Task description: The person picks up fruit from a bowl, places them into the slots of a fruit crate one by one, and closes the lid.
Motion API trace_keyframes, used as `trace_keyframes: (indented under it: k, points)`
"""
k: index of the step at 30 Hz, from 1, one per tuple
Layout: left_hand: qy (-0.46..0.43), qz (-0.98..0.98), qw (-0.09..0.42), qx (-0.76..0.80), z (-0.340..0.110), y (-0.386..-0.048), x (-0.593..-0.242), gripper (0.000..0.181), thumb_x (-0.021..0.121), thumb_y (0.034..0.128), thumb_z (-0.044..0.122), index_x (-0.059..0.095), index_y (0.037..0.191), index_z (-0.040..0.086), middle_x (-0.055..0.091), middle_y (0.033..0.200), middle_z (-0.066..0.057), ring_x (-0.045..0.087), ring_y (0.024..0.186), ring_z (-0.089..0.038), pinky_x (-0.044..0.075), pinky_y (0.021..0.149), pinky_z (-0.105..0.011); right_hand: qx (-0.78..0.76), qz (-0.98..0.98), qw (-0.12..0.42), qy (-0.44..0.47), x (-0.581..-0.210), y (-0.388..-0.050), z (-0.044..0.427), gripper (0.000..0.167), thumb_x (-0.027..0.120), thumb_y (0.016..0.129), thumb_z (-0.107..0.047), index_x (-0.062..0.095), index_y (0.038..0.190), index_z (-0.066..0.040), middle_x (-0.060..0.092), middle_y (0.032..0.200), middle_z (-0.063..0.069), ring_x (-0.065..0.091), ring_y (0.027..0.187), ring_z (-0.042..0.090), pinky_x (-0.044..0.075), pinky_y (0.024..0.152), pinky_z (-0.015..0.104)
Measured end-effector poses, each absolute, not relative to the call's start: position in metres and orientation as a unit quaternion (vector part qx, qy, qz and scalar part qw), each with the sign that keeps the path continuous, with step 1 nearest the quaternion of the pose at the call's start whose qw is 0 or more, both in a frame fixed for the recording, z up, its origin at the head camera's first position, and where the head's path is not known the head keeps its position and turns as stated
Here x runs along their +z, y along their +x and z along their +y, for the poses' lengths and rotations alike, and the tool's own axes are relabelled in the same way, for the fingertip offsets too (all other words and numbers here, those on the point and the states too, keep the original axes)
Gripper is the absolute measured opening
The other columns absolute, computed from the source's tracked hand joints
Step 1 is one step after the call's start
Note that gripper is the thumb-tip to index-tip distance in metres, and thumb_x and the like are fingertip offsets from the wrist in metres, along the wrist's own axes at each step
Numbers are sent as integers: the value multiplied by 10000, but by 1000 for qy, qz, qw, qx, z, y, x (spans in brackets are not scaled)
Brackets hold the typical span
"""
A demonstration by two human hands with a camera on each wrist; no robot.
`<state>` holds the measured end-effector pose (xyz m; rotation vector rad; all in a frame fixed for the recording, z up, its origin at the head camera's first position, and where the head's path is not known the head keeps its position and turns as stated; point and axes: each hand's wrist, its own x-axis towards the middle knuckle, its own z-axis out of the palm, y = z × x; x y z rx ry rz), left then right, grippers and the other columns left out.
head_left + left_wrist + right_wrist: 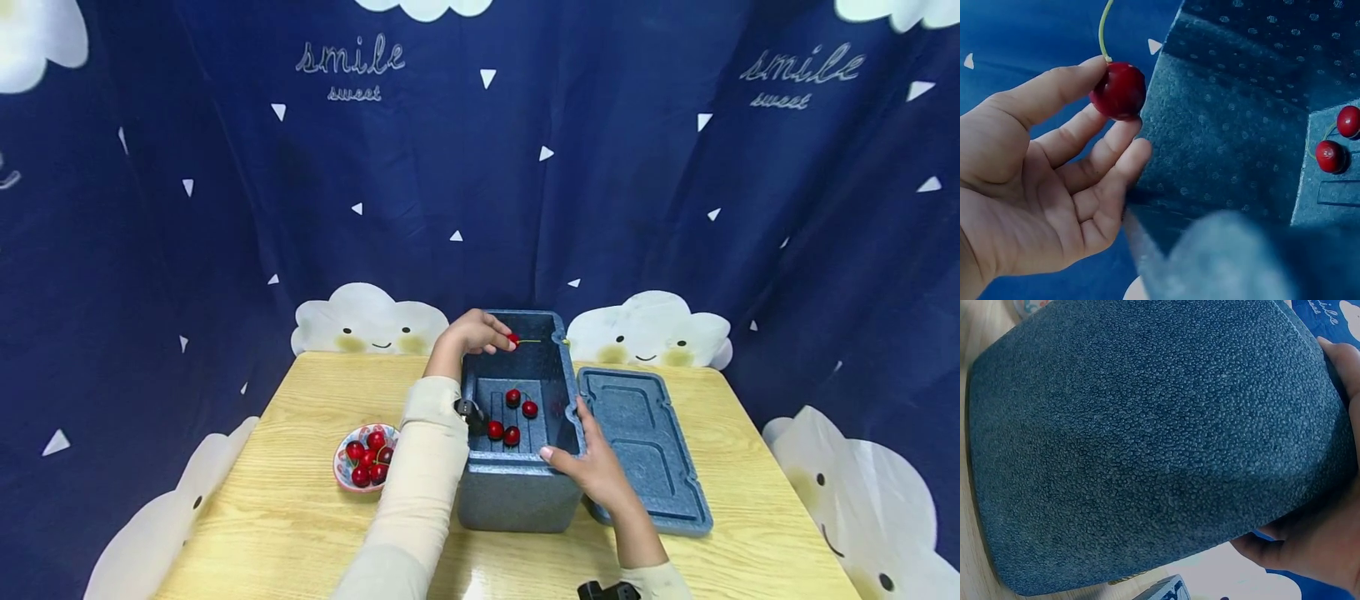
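Between thumb and fingertips, my left hand (pixel 476 332) pinches a red cherry (pixel 1119 90) by its body, its green stem sticking out. This cherry is above the far end of a dark blue-grey foam box (pixel 517 500). Several other cherries (pixel 512 397) lie on the box floor. At the near right corner, my right hand (pixel 596 462) grips the box, thumb at the near rim and fingers along the right side. The right wrist view is mostly filled by the box's rough outer wall (pixel 1160 437).
Left of the box stands a small patterned bowl (pixel 342 477) holding several cherries, partly covered by the left sleeve. The box's flat lid (pixel 630 408) lies to the right on the wooden table (pixel 277 500). A dark blue curtain (pixel 420 167) hangs behind.
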<state>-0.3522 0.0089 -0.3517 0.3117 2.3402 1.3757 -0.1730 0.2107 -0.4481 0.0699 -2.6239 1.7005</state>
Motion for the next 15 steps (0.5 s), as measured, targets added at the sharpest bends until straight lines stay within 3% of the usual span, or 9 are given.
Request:
trace_keyframes:
  k: [4,6,10,15]
  points:
    - [109,845,215,478,9,-354,-350,292,760,777,123,682,1046,42,645,798,-5,550,672,-176,447,657,-322,544,-839,10,20,-450,-173,211,986,716,796,-322,57,1501,-123,78,1507,229,91,1342,430,140,1001,629]
    - [106,848,223,469,9,-355,-348,284,763,770,107,683,1032,34,626,756,-2,521,634,-150,457,725,-366,543,-839,15,20,-454,-174,212,987,718,791,-348,65,1503,-147,82,1509,216,96,1343,426,145,997,633]
    - [100,849,240,459,9,-356,-345,268,775,755,97,687,1000,36,618,727,-1,532,658,-164,448,832,-425,542,-840,16,18,-454,-175,211,1000,724,780,-373,66,1505,-169,84,1510,213,99,1342,429,148,991,642]
    - [97,845,256,459,8,-356,-345,274,787,741,97,687,991,48,625,719,4,537,674,-167,448,794,-391,546,-838,13,14,-454,-175,211,1009,731,775,-374,68,1504,-159,86,1510,210,98,1345,420,147,997,634]
